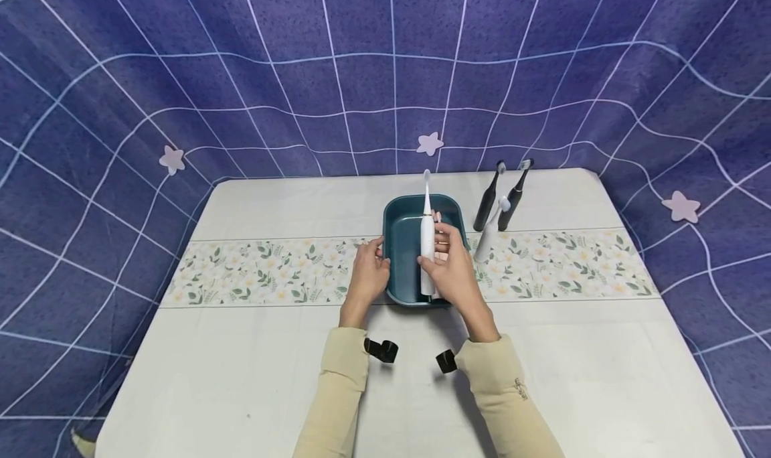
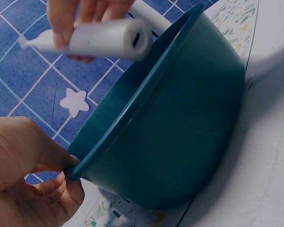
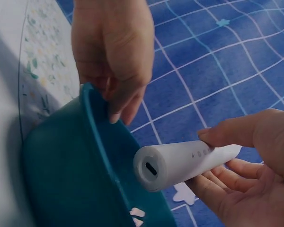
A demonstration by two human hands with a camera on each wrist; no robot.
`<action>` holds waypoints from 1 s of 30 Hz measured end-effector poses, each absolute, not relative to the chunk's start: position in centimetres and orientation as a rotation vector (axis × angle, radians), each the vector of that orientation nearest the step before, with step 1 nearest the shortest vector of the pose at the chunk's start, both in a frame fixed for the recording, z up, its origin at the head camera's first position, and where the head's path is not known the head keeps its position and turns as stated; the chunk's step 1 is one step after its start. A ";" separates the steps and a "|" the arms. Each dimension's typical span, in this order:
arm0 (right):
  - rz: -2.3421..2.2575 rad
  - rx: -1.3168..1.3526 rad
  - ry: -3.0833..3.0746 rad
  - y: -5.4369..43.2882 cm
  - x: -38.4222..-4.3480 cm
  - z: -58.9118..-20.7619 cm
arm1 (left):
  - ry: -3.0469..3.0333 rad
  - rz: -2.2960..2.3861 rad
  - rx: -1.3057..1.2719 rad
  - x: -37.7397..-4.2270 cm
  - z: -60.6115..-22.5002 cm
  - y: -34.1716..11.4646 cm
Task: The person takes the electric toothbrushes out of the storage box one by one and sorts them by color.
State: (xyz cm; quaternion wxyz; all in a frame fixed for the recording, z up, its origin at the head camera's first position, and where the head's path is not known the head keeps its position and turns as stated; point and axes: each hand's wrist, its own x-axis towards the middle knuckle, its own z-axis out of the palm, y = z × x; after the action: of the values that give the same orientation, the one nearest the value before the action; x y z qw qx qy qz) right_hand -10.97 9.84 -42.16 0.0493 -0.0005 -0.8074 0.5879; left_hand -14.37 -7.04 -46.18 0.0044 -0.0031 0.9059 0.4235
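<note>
The right hand (image 1: 454, 267) is holding a white toothbrush (image 1: 427, 238) by its handle, its grip pinching with the thumb on the near side and the fingers curling round the other. The white toothbrush is hovering over the right half of a dark green tub (image 1: 401, 244), its bristle end pointing towards twelve o'clock and its base towards six. A dark slot (image 3: 151, 169) is showing in the flat end of the handle, and small marks are running along its side in the right wrist view.

The left hand (image 1: 369, 270) is pinching the tub's rim at about nine o'clock, its grip pressing the lip between thumb and fingers.

The tub is sitting on a white worktop (image 1: 241, 371), across a flowered band (image 1: 259, 272) that is running from nine to three o'clock. Near the tub, at two o'clock, a black toothbrush (image 1: 485, 207) and a second black toothbrush (image 1: 514, 200) are standing side by side; a pale toothbrush (image 1: 485, 244) is standing closer, towards three o'clock.

Tan sleeves (image 1: 337, 384) are covering both forearms. Beyond the worktop, towards twelve o'clock, a blue cloth (image 1: 301, 83) is hanging with pale grid lines and a pink star (image 1: 430, 144)
</note>
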 end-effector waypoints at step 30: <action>1.704 0.033 -1.902 16.3 -6.4 -42.3 | 2.818 1.336 -0.020 -14.2 -46.0 -7.0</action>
State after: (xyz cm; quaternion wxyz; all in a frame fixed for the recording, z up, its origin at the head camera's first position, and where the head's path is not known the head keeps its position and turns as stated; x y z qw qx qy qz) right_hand -6.37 16.31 -42.30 0.2899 0.0124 -0.7128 0.6386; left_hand -14.24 -6.99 -45.96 0.0114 -0.0065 0.9036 0.4283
